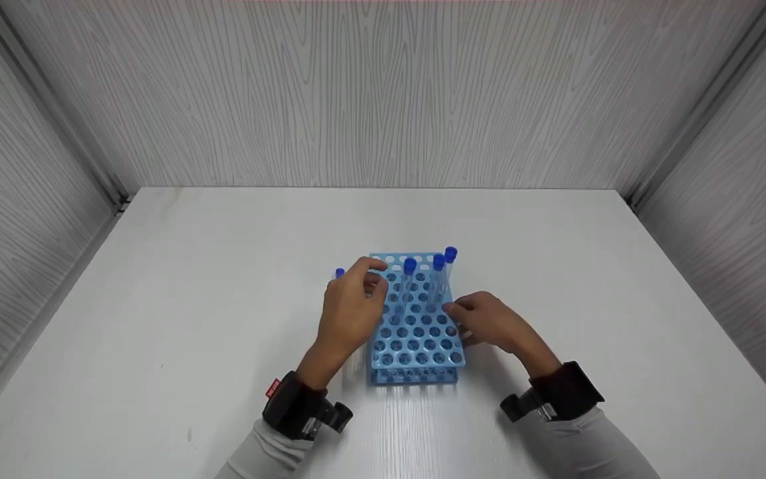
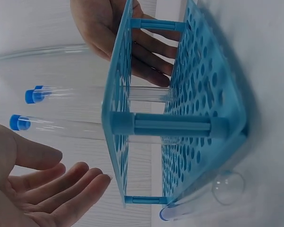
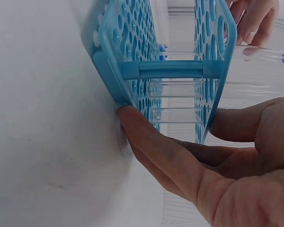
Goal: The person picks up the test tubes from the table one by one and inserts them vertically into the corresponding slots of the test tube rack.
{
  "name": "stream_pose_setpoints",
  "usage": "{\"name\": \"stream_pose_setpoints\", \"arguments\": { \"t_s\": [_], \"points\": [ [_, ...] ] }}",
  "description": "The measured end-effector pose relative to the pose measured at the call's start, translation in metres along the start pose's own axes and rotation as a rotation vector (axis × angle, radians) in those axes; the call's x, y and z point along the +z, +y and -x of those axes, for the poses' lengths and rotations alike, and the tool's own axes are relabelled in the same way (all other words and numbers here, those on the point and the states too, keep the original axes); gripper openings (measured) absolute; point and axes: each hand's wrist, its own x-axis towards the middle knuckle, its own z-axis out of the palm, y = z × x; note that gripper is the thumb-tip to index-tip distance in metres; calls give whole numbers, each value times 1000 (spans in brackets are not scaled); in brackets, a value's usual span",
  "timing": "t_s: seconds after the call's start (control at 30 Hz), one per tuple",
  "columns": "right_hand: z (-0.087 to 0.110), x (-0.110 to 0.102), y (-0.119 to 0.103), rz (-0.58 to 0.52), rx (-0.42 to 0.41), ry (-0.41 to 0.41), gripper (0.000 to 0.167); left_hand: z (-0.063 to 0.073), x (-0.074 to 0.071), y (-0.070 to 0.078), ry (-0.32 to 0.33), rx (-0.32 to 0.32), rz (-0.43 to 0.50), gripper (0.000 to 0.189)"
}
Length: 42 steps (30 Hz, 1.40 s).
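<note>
Backing rack and white table: woodgrain wall

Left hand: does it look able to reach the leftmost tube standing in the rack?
Likely yes. The left hand looks empty, close beside that tube, with nothing visible between them; the right hand is over at the right edge of the rack.

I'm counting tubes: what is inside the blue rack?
Three blue-capped test tubes are in the blue rack. In the head view, the left hand covers part of its left side, so any holes beneath cannot be seen there.
</note>
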Motion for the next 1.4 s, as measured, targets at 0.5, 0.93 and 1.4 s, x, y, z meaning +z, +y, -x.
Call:
{"name": "stream_pose_setpoints", "arguments": {
  "t_s": [0.5,0.93,1.4],
  "points": [
    [0,0,2,-17,-8,-7,40,-8,-9,-14,71,-68,-53,23],
    [0,1,1,-8,-1,2,41,-13,-14,-32,27,-218,-145,29],
    [0,1,1,5,6,5,42,-9,-16,-44,-27,-305,-219,39]
  ]
}}
